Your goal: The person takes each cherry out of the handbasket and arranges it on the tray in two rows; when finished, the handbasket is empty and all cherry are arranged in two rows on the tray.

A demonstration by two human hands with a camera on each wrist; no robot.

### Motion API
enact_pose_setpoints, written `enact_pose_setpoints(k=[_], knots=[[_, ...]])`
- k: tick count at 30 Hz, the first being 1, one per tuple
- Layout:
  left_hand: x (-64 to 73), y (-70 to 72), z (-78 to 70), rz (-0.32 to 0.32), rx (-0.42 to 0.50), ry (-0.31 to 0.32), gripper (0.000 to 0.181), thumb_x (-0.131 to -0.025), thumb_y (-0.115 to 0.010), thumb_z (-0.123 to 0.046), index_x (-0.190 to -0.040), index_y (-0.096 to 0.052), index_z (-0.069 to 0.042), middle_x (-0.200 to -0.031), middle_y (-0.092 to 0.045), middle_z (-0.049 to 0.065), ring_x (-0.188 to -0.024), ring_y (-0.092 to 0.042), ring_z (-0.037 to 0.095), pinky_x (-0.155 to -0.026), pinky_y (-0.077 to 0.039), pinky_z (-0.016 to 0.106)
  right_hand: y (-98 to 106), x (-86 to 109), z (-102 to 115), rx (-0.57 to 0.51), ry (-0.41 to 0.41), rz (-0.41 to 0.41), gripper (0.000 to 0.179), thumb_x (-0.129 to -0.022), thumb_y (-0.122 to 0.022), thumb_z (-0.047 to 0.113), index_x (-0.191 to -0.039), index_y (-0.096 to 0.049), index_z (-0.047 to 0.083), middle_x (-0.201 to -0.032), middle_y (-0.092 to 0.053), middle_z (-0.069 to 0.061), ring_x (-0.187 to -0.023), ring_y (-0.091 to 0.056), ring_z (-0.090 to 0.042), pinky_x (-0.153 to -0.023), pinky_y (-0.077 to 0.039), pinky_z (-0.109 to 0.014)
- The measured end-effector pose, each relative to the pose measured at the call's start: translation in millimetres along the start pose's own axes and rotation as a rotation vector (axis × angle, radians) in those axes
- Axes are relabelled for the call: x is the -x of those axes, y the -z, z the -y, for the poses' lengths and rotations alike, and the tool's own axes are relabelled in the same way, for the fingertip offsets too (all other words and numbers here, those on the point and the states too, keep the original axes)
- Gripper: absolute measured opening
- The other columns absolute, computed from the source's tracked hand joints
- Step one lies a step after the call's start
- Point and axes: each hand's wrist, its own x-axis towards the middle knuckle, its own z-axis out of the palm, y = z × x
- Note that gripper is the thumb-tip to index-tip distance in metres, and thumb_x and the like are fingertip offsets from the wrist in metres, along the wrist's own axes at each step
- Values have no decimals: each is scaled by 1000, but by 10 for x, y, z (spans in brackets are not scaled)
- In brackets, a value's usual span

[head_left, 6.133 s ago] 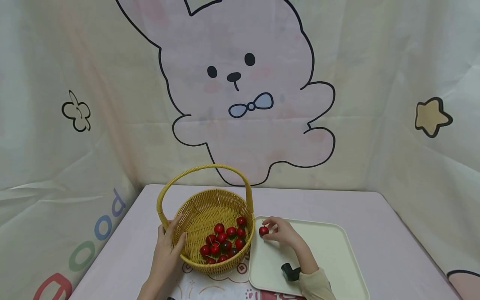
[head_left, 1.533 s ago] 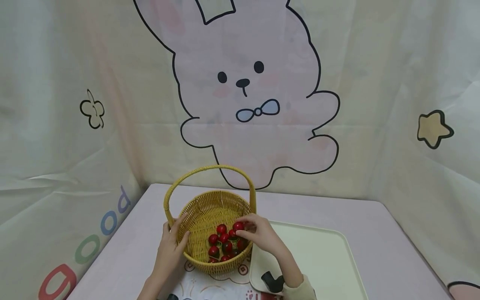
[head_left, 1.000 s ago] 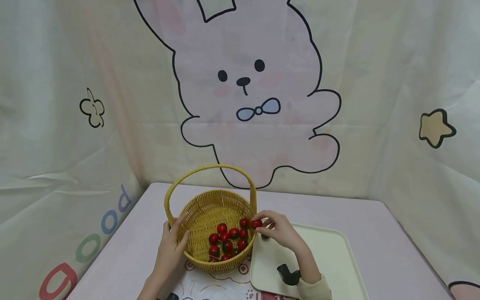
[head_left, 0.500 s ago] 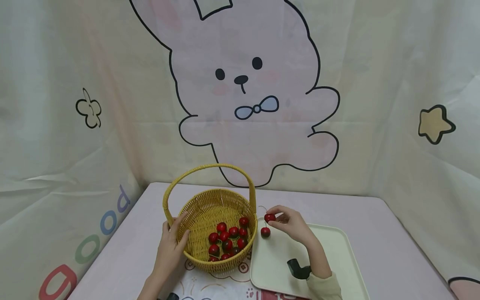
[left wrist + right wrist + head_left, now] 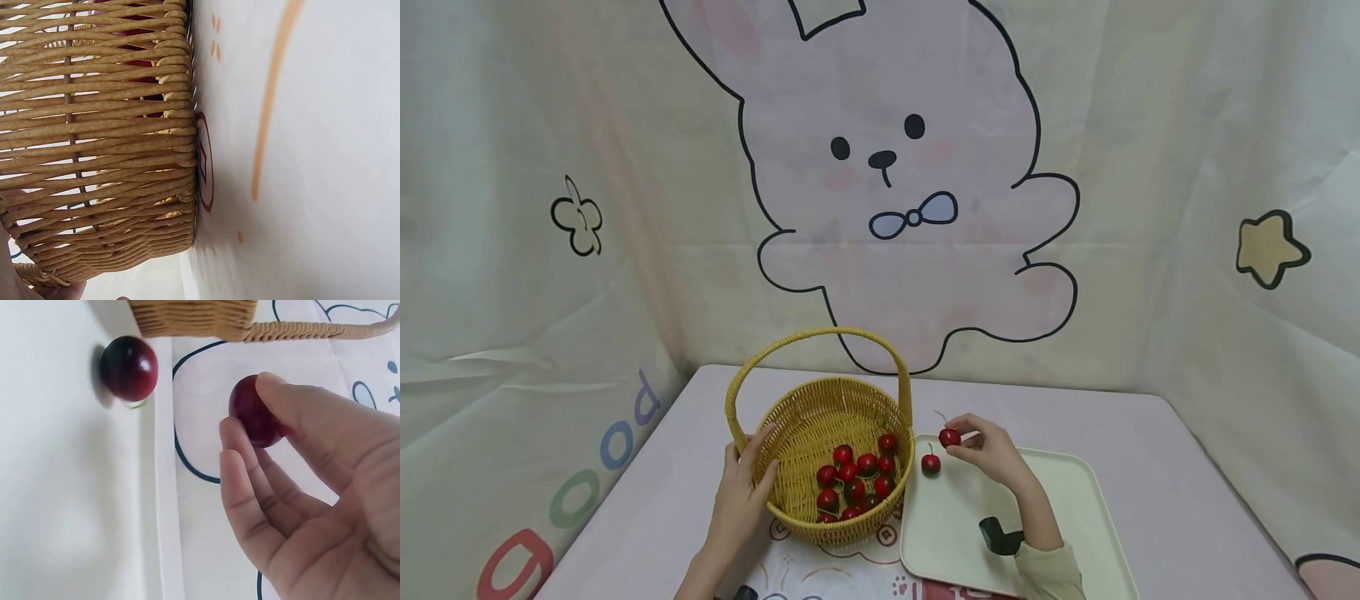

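A yellow wicker basket (image 5: 805,400) with a tall hoop handle stands on the table, several dark red cherries (image 5: 854,490) inside it. My left hand (image 5: 737,500) grips its left rim, thumb and fingers on either side; in the left wrist view the woven wall (image 5: 100,137) hides most of that hand. Over the far left corner of a cream tray (image 5: 1000,508), my right hand (image 5: 996,454) pinches a cherry (image 5: 950,437) by its body, stem upward. Another cherry (image 5: 931,464) sits on the tray just below it, also visible as a dark red ball (image 5: 129,369) in the right wrist view.
The tray stands close against the basket's right side. Beneath the basket lies a white printed cloth (image 5: 820,575). Behind the table (image 5: 1037,408) hangs a curtain with a cartoon bear, and more curtain closes both sides.
Since the earliest frame, one cherry has come to rest on the tray. My right hand has taken another from the basket and carried it right, over the tray. The left hand keeps its hold.
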Motion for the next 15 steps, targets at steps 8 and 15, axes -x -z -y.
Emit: enact_pose_setpoints(k=[8, 15], knots=[[-2, 3, -7, 5, 5, -4, 55, -90, -61, -18, -139, -40, -28, -124, -37, 13, -96, -54, 35, -68, -47, 52, 15, 11, -131, 69, -30, 29, 31, -79, -73, 12, -107, -62, 4, -98, -64, -11, -78, -60, -17, -69, -48, -29], [1, 10, -11, 7, 2, -6, 55, -90, -60, -19, -140, -39, -29, -124, -37, 14, -96, -54, 35, -67, -47, 52, -8, 12, -249, 87, -15, 77, 30, -78, -73, 14, -104, -63, 3, -96, -64, -13, -77, -61, -19, -65, -48, -30]])
